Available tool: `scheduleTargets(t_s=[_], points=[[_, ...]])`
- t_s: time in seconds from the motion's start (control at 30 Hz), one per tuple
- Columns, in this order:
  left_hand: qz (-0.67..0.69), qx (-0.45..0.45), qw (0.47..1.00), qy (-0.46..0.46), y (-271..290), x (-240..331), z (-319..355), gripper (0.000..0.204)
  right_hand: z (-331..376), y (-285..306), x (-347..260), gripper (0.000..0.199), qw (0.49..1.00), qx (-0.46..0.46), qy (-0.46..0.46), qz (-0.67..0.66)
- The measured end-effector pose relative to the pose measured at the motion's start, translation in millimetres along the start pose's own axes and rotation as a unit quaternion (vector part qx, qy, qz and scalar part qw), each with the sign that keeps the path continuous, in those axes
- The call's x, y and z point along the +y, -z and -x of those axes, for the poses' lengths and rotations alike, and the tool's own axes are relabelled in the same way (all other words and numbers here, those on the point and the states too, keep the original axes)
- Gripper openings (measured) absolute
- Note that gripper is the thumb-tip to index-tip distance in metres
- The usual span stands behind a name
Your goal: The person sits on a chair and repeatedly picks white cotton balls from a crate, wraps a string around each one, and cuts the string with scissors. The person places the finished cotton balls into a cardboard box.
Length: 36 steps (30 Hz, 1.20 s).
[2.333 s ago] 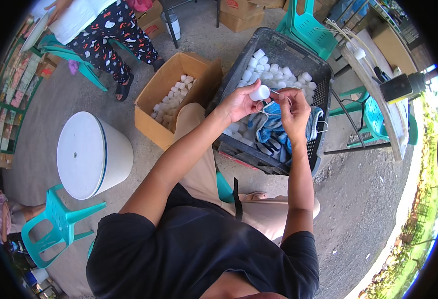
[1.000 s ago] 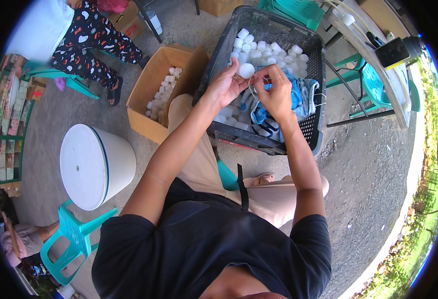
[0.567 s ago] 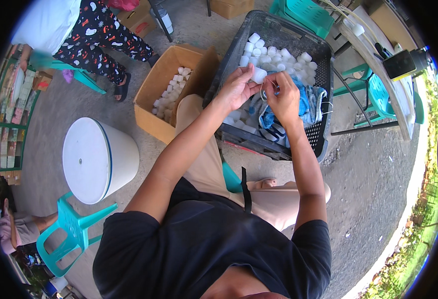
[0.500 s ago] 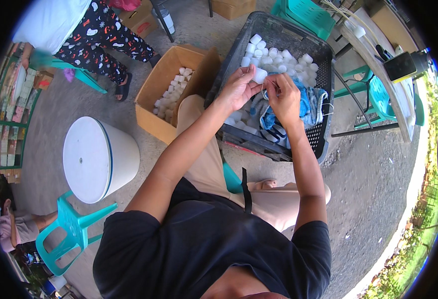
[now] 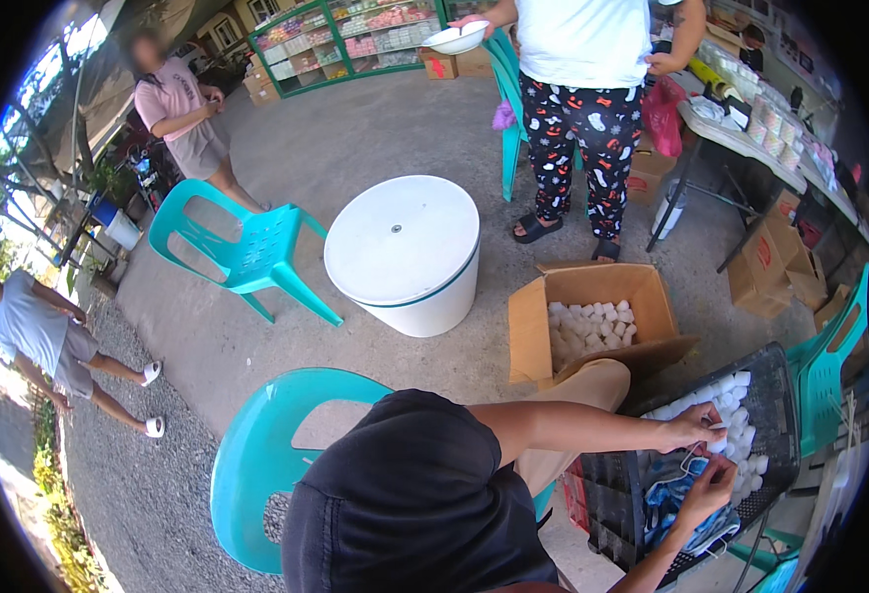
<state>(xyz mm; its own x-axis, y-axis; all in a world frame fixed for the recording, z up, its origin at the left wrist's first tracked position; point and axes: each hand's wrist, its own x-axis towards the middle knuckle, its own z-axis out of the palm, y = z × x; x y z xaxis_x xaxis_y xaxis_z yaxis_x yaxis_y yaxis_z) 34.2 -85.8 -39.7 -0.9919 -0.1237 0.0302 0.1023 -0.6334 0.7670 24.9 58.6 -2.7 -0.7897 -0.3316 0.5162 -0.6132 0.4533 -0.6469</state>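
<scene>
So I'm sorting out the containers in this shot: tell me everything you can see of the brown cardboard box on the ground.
The cardboard box is plain brown corrugated board, open at the top with its flaps folded outward. It sits upright on the concrete floor, between the white round tub and the black plastic crate. Small white cup-like pieces fill its bottom in a loose heap. The seated person's knee overlaps its near flap. Neither hand touches it.

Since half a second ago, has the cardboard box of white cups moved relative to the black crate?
No. The cardboard box sits against the same corner of the black crate as before, beside the person's knee. Only the head camera swung; the box's shift in frame is apparent.
</scene>
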Motion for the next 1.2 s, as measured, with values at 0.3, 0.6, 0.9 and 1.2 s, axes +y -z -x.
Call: scheduleTargets(t_s=[0.3, 0.6, 0.9, 1.2], points=[[0.016, 0.018, 1.000, -0.002, -2.8, 8.9, -5.0, 0.039, -6.1, 1.8, 5.0, 0.010, 0.998, -0.030, -0.055, -0.017], [0.046, 0.000, 0.999, 0.028, -7.1, 10.0, -3.3, 0.035, -4.8, 1.6, 19.0, 0.007, 0.993, -0.028, -0.075, -0.083], [0.034, 0.026, 0.997, 0.064, -5.5, 18.7, -2.9, 0.032, -5.1, 1.2, 6.2, 0.007, 0.996, 0.010, -0.033, -0.082], [-0.074, 0.061, 0.995, -0.019, -6.7, 9.8, -4.7, 0.031, -3.9, -1.4, 0.8, 0.009, 0.998, 0.023, -0.034, -0.056]])
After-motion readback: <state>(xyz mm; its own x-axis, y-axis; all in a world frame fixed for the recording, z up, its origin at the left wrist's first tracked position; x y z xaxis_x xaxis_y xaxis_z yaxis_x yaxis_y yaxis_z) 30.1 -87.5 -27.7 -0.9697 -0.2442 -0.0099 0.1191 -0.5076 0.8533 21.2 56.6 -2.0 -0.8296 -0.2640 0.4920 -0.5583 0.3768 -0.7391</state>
